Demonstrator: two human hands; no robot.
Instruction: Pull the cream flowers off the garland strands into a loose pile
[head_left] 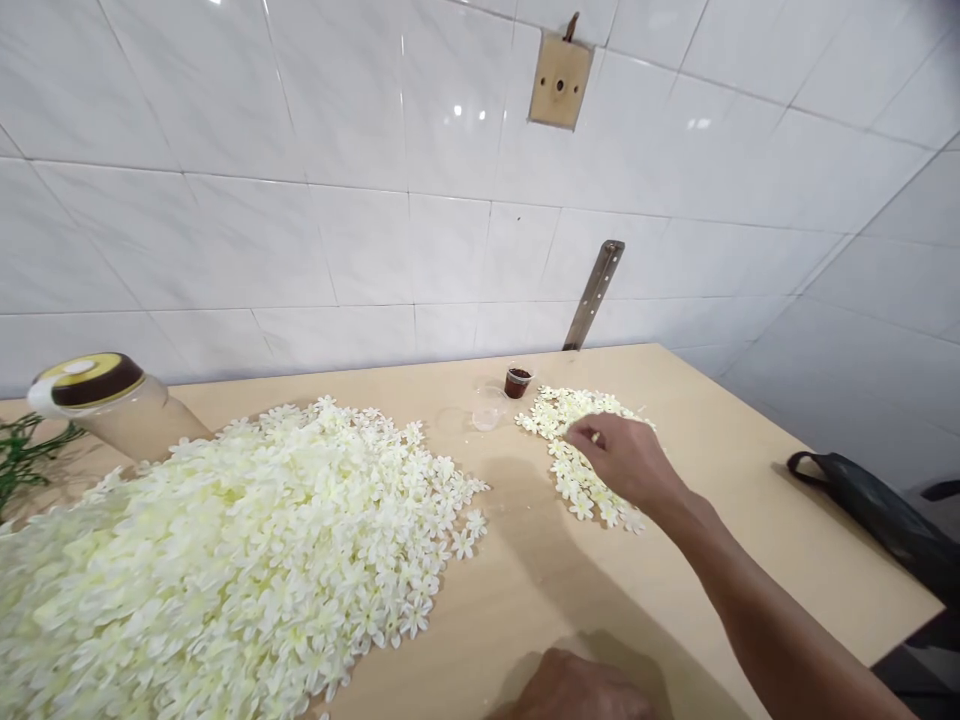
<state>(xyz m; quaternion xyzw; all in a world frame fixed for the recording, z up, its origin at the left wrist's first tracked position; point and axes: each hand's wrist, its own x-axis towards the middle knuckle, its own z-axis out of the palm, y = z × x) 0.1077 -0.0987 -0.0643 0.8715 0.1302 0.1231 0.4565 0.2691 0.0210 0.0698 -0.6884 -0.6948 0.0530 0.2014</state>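
Observation:
My right hand (626,455) is over a small patch of white artificial flower heads (589,490) on the right of the table. Its thumb and fingers are pinched together; whatever may be between them is too small to make out. At the bottom edge, my left hand (581,688) is curled up, partly cut off by the frame, and its fingertips are hidden. A large heap of the same white flower heads (247,560) spreads over the left side. Just behind the small patch stands a little cup of dark brown contents (517,381), beside a clear round lid (487,412).
A clear jar with a brown and yellow lid (150,415) leans at the back left, near green plastic stems (30,450). A black strap or bag (877,500) lies at the right edge of the wooden table (750,480). A metal bracket (594,295) stands against the tiled wall.

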